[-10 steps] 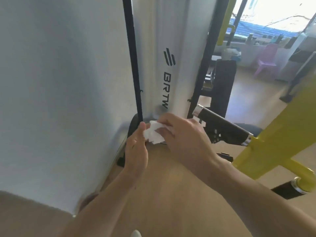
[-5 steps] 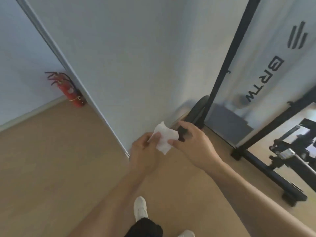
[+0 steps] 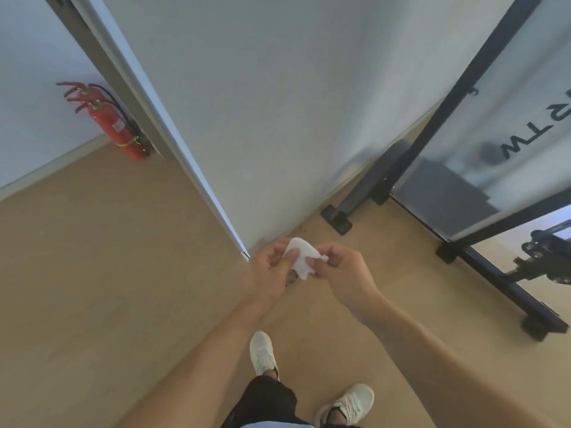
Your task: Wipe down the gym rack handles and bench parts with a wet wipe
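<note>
hands meet in the middle of the view, both pinching one small crumpled white wet wipe held in the air above the tan floor. left hand grips the wipe's left side, thumb on top and fingers curled beneath it; right hand pinches the wipe's right corner between thumb and forefinger, the other fingers folded in. the wipe is bunched, with one flap hanging down between the two hands. both bare forearms reach up from the bottom of the frame

below the hands, two white sneakers stand on the floor, the left foot ahead of the right, with dark shorts just visible at the bottom edge

a pale grey wall panel rises straight ahead, its lower corner ending just beyond the left hand. to the right stands a black metal frame holding a frosted screen with dark lettering, only partly readable; its black feet rest on the floor. black gym equipment shows at the far right edge, too cut off to tell which part it is, well apart from the wipe

far to the left, a red fire extinguisher stands against the wall in the corner
</note>
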The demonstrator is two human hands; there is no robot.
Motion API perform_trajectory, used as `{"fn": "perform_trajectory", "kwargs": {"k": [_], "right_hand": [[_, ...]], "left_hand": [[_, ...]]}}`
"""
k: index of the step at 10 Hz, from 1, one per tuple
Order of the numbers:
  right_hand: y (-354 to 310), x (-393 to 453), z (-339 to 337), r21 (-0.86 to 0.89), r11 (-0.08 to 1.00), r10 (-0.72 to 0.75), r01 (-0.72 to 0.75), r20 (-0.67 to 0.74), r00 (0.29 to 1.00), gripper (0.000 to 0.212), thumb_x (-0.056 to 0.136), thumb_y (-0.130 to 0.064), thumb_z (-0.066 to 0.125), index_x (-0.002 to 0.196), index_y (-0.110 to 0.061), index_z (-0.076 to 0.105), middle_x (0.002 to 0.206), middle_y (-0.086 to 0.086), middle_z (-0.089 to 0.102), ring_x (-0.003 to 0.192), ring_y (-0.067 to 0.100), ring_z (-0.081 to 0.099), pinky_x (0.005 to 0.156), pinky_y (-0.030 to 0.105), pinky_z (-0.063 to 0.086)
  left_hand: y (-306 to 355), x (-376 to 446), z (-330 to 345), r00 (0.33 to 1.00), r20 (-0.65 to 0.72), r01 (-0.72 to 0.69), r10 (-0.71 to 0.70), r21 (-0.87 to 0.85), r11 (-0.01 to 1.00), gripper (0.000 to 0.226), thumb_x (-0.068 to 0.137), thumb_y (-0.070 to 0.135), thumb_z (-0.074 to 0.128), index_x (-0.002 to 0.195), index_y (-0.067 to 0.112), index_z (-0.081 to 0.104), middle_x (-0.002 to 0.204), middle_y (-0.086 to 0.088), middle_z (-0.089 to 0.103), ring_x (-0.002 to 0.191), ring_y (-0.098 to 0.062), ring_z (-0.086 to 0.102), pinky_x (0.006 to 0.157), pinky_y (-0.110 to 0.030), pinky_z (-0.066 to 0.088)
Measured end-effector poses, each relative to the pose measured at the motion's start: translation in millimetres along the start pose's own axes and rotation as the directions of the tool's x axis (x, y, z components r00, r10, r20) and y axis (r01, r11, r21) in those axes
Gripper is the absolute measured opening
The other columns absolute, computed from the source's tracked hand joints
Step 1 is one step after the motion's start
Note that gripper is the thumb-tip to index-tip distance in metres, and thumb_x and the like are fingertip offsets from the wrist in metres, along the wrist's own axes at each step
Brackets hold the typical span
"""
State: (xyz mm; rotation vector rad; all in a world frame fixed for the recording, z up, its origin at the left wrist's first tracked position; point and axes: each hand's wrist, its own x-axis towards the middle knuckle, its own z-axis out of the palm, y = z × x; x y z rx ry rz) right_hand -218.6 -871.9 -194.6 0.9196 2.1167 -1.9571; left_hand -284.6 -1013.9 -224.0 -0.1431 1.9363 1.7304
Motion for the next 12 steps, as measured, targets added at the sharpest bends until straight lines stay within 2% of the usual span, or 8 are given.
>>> {"fn": "perform_trajectory", "kwargs": {"k": [1, 3, 4, 6, 7, 10, 11, 12], "right_hand": [[6, 26, 22, 0.176, 0.978, 0.112, -0.109, -0.011, 0.994, 0.012, 0.093, -0.005, 0.067, 0.103, 0.000, 0.064, 0.092, 0.018, 0.074, 0.071, 0.021, 0.072, 0.064, 0.029, 0.060], [56, 97, 55, 0.293, 0.910, 0.338, -0.295, -0.110, 0.935, 0.009, 0.088, -0.006, 0.073, 0.095, -0.003, 0.068, 0.089, 0.017, 0.072, 0.070, 0.023, 0.070, 0.062, 0.026, 0.057], [91, 132, 67, 0.320, 0.869, 0.435, -0.376, -0.135, 0.890, 0.008, 0.086, -0.008, 0.076, 0.093, -0.007, 0.072, 0.084, 0.014, 0.075, 0.062, 0.019, 0.066, 0.063, 0.029, 0.059], [195, 216, 90, 0.390, 0.779, 0.581, -0.491, -0.157, 0.798, 0.009, 0.086, -0.007, 0.075, 0.092, -0.005, 0.068, 0.071, 0.012, 0.068, 0.044, 0.015, 0.054, 0.042, 0.019, 0.046], [255, 256, 108, 0.360, 0.762, 0.612, -0.537, -0.133, 0.779, 0.008, 0.088, -0.006, 0.070, 0.095, -0.003, 0.068, 0.068, 0.013, 0.067, 0.042, 0.015, 0.053, 0.040, 0.020, 0.044], [368, 327, 155, 0.449, 0.606, 0.756, -0.656, -0.068, 0.651, 0.016, 0.090, -0.007, 0.070, 0.105, -0.011, 0.066, 0.083, 0.008, 0.070, 0.067, 0.019, 0.062, 0.063, 0.029, 0.060], [376, 328, 159, 0.476, 0.590, 0.765, -0.652, -0.070, 0.641, 0.024, 0.092, -0.006, 0.069, 0.115, -0.011, 0.065, 0.095, 0.007, 0.069, 0.074, 0.020, 0.067, 0.063, 0.030, 0.061], [365, 314, 155, 0.466, 0.589, 0.771, -0.660, -0.078, 0.632, 0.028, 0.095, -0.005, 0.064, 0.122, -0.009, 0.065, 0.098, 0.005, 0.069, 0.076, 0.021, 0.066, 0.070, 0.033, 0.060]], "left_hand": [[-11, 33, -23, 0.997, 0.061, 0.046, -0.048, 0.036, 0.998, 0.009, 0.090, 0.017, 0.074, 0.095, 0.017, 0.067, 0.092, -0.003, 0.075, 0.082, -0.019, 0.070, 0.074, -0.032, 0.058], [-53, 104, -49, 0.996, -0.026, 0.093, -0.090, 0.139, 0.986, 0.022, 0.079, 0.014, 0.083, 0.093, 0.019, 0.067, 0.091, -0.002, 0.072, 0.087, -0.022, 0.071, 0.084, -0.039, 0.059], [-85, 133, -50, 0.989, 0.001, 0.144, -0.147, 0.196, 0.970, 0.018, 0.088, 0.006, 0.074, 0.103, 0.013, 0.067, 0.095, -0.004, 0.072, 0.086, -0.018, 0.069, 0.078, -0.028, 0.060], [-168, 188, -48, 0.962, 0.045, 0.239, -0.270, 0.346, 0.907, 0.028, 0.092, 0.021, 0.071, 0.119, 0.024, 0.063, 0.111, 0.009, 0.071, 0.100, -0.006, 0.068, 0.078, -0.006, 0.047], [-213, 211, -47, 0.953, 0.006, 0.282, -0.304, 0.361, 0.889, 0.028, 0.090, 0.023, 0.073, 0.115, 0.029, 0.063, 0.112, 0.012, 0.072, 0.102, -0.004, 0.069, 0.087, -0.017, 0.048], [-297, 247, -55, 0.933, -0.130, 0.359, -0.335, 0.395, 0.846, 0.021, 0.094, 0.032, 0.067, 0.114, 0.031, 0.065, 0.101, 0.023, 0.067, 0.089, 0.019, 0.056, 0.071, -0.001, 0.041], [-298, 249, -55, 0.925, -0.162, 0.379, -0.343, 0.380, 0.844, 0.024, 0.094, 0.034, 0.067, 0.117, 0.027, 0.067, 0.099, 0.023, 0.068, 0.088, 0.016, 0.058, 0.079, -0.012, 0.045], [-281, 242, -52, 0.922, -0.174, 0.388, -0.347, 0.388, 0.836, 0.026, 0.094, 0.035, 0.067, 0.119, 0.027, 0.067, 0.099, 0.022, 0.068, 0.087, 0.014, 0.058, 0.072, -0.008, 0.043]]}}
